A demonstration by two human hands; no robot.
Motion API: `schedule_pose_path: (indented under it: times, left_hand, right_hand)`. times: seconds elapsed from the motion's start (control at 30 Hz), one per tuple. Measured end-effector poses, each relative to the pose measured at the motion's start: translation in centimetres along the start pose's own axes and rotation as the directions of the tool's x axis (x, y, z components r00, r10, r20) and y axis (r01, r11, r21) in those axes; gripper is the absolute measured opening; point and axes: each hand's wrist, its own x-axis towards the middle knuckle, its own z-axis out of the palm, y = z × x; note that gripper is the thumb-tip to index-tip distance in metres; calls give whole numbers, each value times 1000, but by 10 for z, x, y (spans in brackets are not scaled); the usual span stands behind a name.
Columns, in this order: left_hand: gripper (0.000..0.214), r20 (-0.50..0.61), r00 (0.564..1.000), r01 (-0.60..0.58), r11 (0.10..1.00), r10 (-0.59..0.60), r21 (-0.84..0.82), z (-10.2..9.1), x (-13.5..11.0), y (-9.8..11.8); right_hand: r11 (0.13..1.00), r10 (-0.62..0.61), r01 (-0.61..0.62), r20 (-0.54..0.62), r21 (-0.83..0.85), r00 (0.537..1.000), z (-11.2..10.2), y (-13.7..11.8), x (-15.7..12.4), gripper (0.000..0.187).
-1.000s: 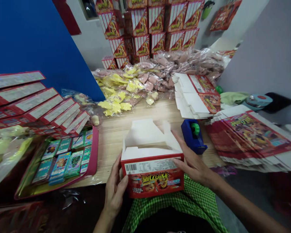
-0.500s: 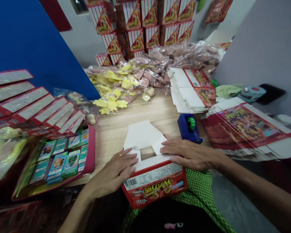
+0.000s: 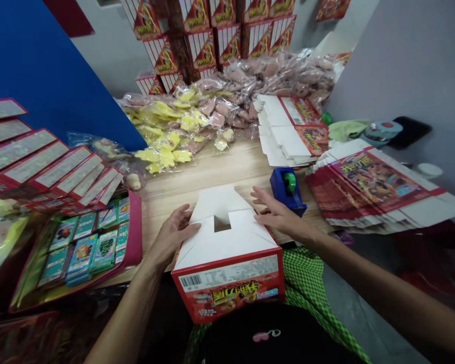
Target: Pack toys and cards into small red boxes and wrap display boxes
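Wooden bench (image 3: 227,167), red carton (image 3: 227,288) with white flaps (image 3: 227,240) folded inward, left hand (image 3: 172,235) open against the flaps, right hand (image 3: 276,215) open beside them, blue tape dispenser (image 3: 287,191) near it

Packing workshop, stacked red printed cartons (image 3: 200,45), heaps of bagged goods (image 3: 273,76)

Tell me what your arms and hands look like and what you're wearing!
My left hand and right hand are bare, with no gloves, and no watch shows on either wrist. My arms have no sleeves on them. I'm wearing a black top with a little pink and white picture, and a green checked cloth lies below my arms.
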Motion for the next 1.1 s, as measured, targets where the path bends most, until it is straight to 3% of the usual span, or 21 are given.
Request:
schedule_pose_path:
  times: [0.07,0.13,0.2,0.27,0.37,0.43,0.53,0.63,0.73,0.83,0.9,0.97,1.0,1.1]
  left_hand:
    - [94,148,989,-6,1000,6,1,4,2,3]
    - [85,169,981,-116,988,97,102,6,-1,5]
    - [57,162,963,-251,936,216,248,4,-5,8]
    - [32,267,926,-350,875,268,335,-3,-9,12]
    - [32,509,837,-411,845,202,341,-16,-15,20]
    - [38,578,807,-384,851,121,358,-20,-17,25]
    - [41,546,837,-301,844,11,444,-12,-16,28]
    - [45,485,874,-310,738,-28,600,4,-13,30]
    - [52,490,870,-352,638,-46,685,12,-8,35]
    - [47,589,803,-324,758,-97,566,6,-7,41]
    - [44,620,775,-219,868,-123,446,-2,-10,45]
    - [43,595,788,-80,931,-161,357,-8,-19,50]
    - [43,571,801,-19,946,-180,324,-10,-25,55]
    - [49,450,882,39,974,-139,225,-18,-50,81]
  right_hand:
    - [1000,-14,12,89,27,996,5,4,16,94]
    - [994,-106,104,155,19,982,6,5,26,82]
    - [975,-205,218,195,-48,959,4,5,30,56]
    - [947,-247,292,276,-135,929,-4,3,27,38]
    - [901,-243,379,481,-209,842,-19,-4,18,36]
    - [875,-205,408,563,-261,800,-25,-11,13,41]
    - [829,-132,418,598,-371,791,-22,-23,8,43]
    - [744,-105,476,621,-469,777,-13,-35,6,40]
    - [699,-88,501,633,-510,769,-11,-40,8,40]
    - [775,-121,465,622,-428,773,-20,-36,9,42]
    - [860,-127,362,536,-360,835,-29,-33,6,49]
    - [935,-68,210,435,-286,898,-35,-35,-1,58]
    - [961,-33,144,419,-237,907,-36,-39,-6,60]
    - [997,-20,54,497,-54,867,-40,-69,-25,50]
